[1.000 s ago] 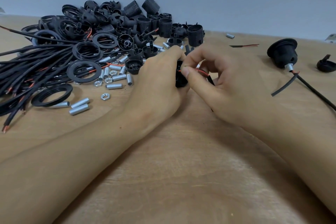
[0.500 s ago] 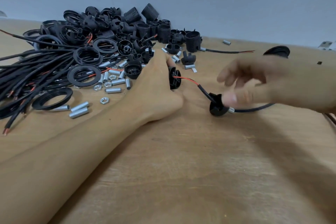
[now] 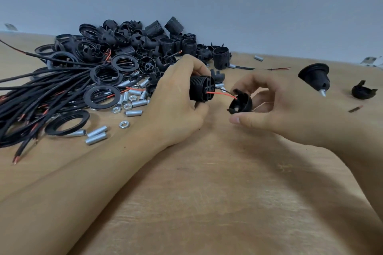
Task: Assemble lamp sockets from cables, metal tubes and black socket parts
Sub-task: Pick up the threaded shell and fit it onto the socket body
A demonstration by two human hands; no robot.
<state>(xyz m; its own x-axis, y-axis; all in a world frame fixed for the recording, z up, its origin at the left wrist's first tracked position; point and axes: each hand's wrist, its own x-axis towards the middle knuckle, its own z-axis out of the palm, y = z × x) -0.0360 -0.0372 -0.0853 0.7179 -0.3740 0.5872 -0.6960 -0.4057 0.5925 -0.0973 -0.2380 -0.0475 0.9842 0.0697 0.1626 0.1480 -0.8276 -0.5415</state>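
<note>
Since half a second before, the right hand [image 3: 290,103] had been drawn back toward the left hand [image 3: 178,101], and the black cap [image 3: 241,104] was now pinched in its fingers above the counter [image 3: 207,192]. The threaded socket body [image 3: 200,91] was gripped in the left hand, and was joined to the cap by a red wire [image 3: 220,94]. Loose metal tubes [image 3: 96,134] and cables [image 3: 41,93] were left lying to the left.
</note>
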